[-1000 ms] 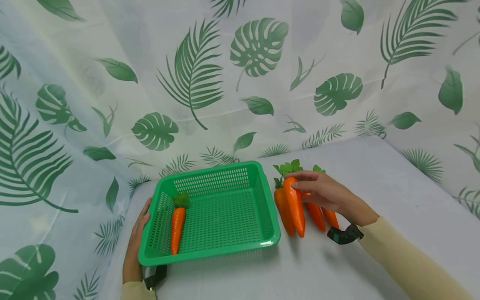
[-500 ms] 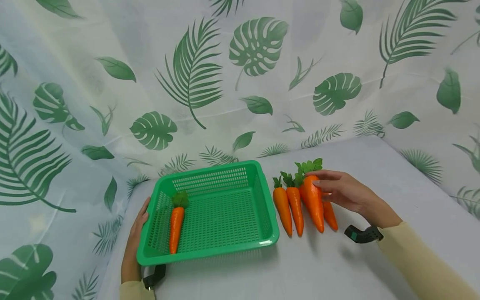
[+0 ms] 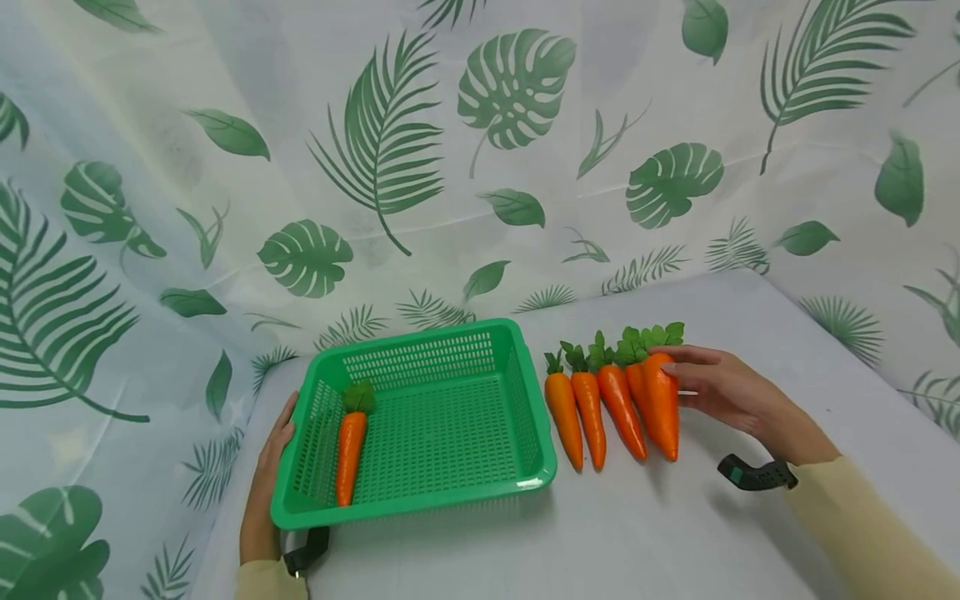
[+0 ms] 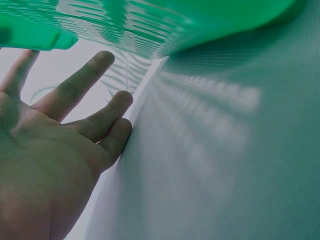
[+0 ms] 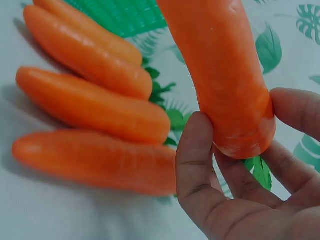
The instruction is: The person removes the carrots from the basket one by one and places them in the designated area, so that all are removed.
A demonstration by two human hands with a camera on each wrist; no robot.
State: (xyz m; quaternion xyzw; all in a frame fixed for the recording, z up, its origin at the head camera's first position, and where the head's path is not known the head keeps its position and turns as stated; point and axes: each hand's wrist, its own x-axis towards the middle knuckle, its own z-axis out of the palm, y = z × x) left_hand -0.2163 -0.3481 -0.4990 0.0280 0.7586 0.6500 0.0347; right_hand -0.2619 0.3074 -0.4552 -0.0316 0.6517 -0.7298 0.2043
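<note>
My right hand (image 3: 738,396) pinches an orange carrot (image 3: 662,408) near its leafy top. In the right wrist view the thumb and fingers of the right hand (image 5: 245,200) hold that carrot (image 5: 225,75) above the others. Several more carrots (image 3: 562,417) lie side by side on the table, and the held one partly covers the rightmost of them. My left hand (image 3: 268,475) rests along the left side of a green plastic basket (image 3: 412,507). The left hand (image 4: 55,145) has spread, fairly straight fingers in the left wrist view. One carrot (image 3: 351,458) lies inside the basket at its left.
A white cloth covers the table (image 3: 450,558). Behind it and at both sides hang white curtains (image 3: 420,167) printed with green leaves. The basket's right wall stands close to the leftmost loose carrot.
My right hand has moved rightward with the held carrot, from above the left end of the row to its right end, uncovering the other carrots. The left hand and basket stay put.
</note>
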